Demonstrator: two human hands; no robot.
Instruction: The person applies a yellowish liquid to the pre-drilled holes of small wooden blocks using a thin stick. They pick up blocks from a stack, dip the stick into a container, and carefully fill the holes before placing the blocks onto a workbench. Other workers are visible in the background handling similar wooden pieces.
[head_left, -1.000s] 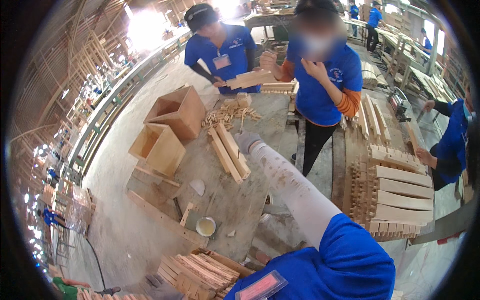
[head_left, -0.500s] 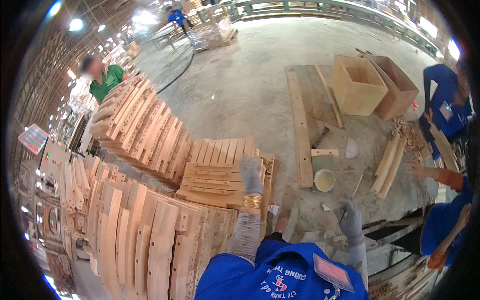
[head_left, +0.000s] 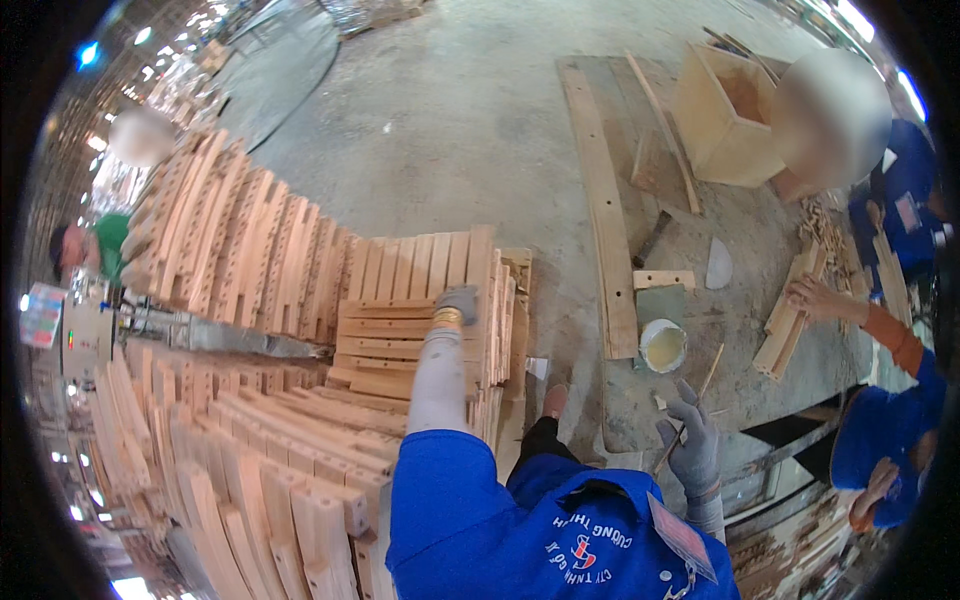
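Note:
My left hand (head_left: 457, 302), in a grey glove, reaches out over a stack of pale wooden slats. Its fingers look curled at the right end of one slat (head_left: 392, 309), though the fingertips are partly hidden. My right hand (head_left: 692, 448), also gloved in grey, is closed round a thin wooden stick (head_left: 712, 372) that points up and away. Just beyond that hand, a white tub (head_left: 663, 346) of yellowish paste stands on a worn board. Beside the tub lies a short wooden piece with holes (head_left: 664, 280).
Curved stacks of drilled wooden parts (head_left: 240, 240) fill the left side. A long plank (head_left: 603, 220), a hammer (head_left: 653, 238) and a wooden box (head_left: 728, 115) are at the right. A co-worker's hand (head_left: 815, 300) touches wooden pieces (head_left: 790, 325) at the far right.
My left hand has moved forward and down onto the slat stack. My right hand still holds the stick. A co-worker's hand has come onto the wooden pieces, and the view has tilted down.

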